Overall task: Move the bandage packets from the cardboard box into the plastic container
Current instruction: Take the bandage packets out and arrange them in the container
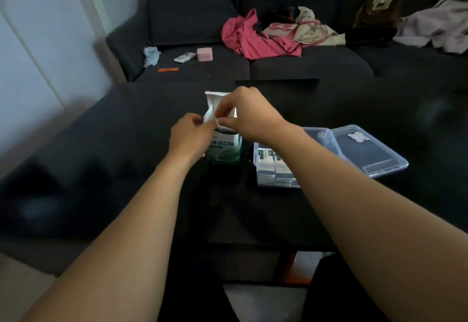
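A white and green cardboard box (225, 150) stands upright on the black table, its white top flaps (212, 100) open. My left hand (190, 135) grips the box's upper left side. My right hand (247, 113) is over the opening, thumb and fingers pinching at a flap or something white; which one is unclear. To the right stands the clear plastic container (263, 182), holding several bandage packets (276, 169), partly hidden by my right forearm. Its clear lid (367, 152) lies open behind it.
The black table (126, 169) runs up to a dark sofa (304, 65). On the sofa lie pink clothing (253, 37), a pink case (204, 54), a small tube (184, 57), an orange strip (168, 69) and a brown plush toy (377, 10).
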### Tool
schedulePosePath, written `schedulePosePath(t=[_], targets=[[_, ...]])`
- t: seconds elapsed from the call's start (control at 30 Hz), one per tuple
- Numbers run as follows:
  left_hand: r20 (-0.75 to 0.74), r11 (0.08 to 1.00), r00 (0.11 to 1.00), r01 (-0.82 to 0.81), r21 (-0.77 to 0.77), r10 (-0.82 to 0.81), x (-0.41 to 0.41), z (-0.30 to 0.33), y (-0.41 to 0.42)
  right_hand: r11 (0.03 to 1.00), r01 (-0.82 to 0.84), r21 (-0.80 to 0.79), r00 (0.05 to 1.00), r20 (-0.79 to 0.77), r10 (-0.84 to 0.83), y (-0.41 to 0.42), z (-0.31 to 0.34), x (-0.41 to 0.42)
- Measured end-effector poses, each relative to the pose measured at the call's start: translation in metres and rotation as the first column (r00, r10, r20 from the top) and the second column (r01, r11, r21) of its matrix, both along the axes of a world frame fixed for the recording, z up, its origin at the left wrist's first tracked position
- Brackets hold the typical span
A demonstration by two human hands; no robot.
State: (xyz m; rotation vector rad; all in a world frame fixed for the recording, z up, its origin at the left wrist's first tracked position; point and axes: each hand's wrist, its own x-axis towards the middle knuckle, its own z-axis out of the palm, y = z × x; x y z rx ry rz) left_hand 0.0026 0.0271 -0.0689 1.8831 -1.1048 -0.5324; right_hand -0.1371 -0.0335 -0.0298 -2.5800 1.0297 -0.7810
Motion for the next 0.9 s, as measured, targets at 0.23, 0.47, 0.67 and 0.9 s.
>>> schedulePosePath(t=[0.23, 0.47, 0.67, 0.9], targets=[[0.215, 1.0, 0.977, -0.015, -0.008, 0.016, 0.005, -0.005, 0.001, 0.984, 0.175, 0.037, 0.96, -0.227, -0.163, -0.013, -0.012, 0.018], [0.223, 0.999, 0.974, 0.029, -0.019, -0.024, 0.006, -0.007, 0.0, 0.977, 0.206, -0.05, 0.93, -0.3, -0.211, -0.008, -0.005, 0.021], [0.242, 0.999, 0.97, 0.041, -0.002, -0.039, 0.006, -0.006, 0.003, 0.979, 0.19, -0.078, 0.924, -0.322, -0.205, -0.003, -0.004, 0.02], [0.26, 0.999, 0.965, 0.035, 0.022, -0.04, 0.007, -0.005, 0.004, 0.987, 0.134, -0.091, 0.906, -0.392, -0.159, -0.005, -0.009, 0.023]])
